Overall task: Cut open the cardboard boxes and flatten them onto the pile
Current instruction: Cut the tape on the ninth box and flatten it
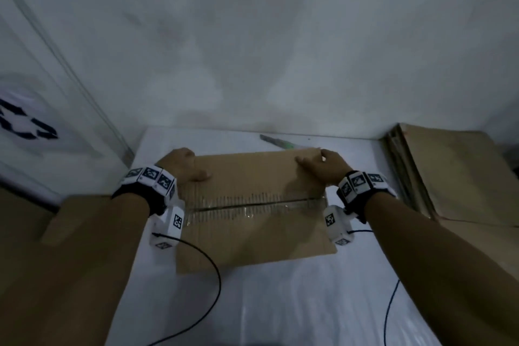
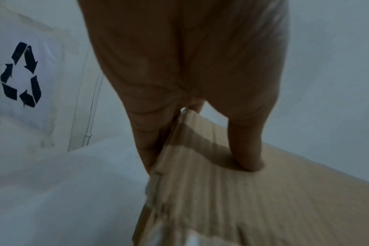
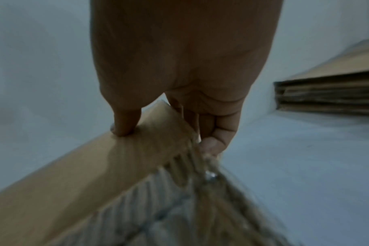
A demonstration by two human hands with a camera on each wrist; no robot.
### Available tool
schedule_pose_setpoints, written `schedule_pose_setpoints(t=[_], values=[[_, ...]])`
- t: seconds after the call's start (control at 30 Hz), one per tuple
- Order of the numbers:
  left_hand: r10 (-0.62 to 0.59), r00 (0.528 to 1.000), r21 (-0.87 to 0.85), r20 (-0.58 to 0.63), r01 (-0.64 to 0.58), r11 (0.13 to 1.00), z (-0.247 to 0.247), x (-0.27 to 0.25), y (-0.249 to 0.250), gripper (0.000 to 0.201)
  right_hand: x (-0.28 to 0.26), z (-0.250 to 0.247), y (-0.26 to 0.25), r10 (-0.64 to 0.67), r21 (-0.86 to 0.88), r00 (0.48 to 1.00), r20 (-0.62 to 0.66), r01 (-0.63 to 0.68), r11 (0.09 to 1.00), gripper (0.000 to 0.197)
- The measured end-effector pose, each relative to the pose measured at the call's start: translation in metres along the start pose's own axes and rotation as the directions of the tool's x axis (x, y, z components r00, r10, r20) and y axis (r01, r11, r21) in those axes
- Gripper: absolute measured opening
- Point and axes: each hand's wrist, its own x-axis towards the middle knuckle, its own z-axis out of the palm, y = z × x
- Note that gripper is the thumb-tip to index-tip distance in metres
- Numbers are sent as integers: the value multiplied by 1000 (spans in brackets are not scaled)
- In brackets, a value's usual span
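Firmly, left hand and right hand each grip the cardboard box.

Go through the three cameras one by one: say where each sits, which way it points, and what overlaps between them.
Head: worn on the head, looking forward and down at both forearms, left hand and right hand gripping the cardboard box; knife behind, pile right.
Left wrist: looks along the left hand at the box edge.
Right wrist: looks along the right hand at the box.
Shared: box in all; pile in head and right wrist.
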Motion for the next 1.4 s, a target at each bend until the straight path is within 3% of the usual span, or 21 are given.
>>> schedule_pose_setpoints(t=[0.17,0.23,0.3,0.37,0.47,0.53,0.6,0.63,0.73,0.87,0.93,1.03,1.1,1.2,1.27,1.33,1.4], values=[[-202,972,-67,-121,195,979,42,14,1,102,46,15,21,-88,17,983,160,86,996,75],[-231,961,86,-154,246,966,49,18,3,103,60,25,23,-136,49,972,189,129,990,64],[-115,984,235,-135,145,961,52,23,13,101,72,36,23,-157,74,967,199,145,987,64],[63,997,259,-51,-48,965,58,27,35,99,82,43,19,-183,106,956,230,162,981,66],[292,951,240,104,-309,920,77,33,82,105,98,49,6,-238,131,932,274,209,969,60],[328,930,291,166,-364,885,96,44,105,118,111,48,-2,-232,185,925,300,182,966,55],[295,941,340,166,-335,879,108,54,113,130,127,47,-3,-185,276,942,281,105,955,47],[280,947,361,158,-320,876,112,58,113,132,136,46,-1,-175,255,954,243,111,961,41],[300,940,377,164,-341,861,116,60,106,135,168,44,13,-203,-160,966,162,228,960,42],[291,939,357,182,-339,871,116,61,107,137,192,53,29,-89,-494,957,275,220,841,67],[284,940,354,187,-334,874,114,63,108,136,191,59,35,-78,-570,960,270,225,791,66],[290,938,336,188,-339,879,112,65,108,135,179,66,44,-155,-629,964,216,258,734,43],[294,937,338,186,-343,876,111,65,108,135,167,70,49,-124,-646,966,227,245,723,42],[304,929,302,212,-358,884,107,63,105,129,154,69,51,-100,-484,977,190,182,856,36],[334,921,243,202,-378,893,101,61,97,113,148,60,46,-133,-290,988,83,152,945,27],[371,917,183,149,-394,901,96,56,82,88,138,46,33,-189,-138,981,48,194,971,16],[409,910,119,61,-414,903,93,46,59,65,123,36,13,-308,-101,947,87,316,943,15]])
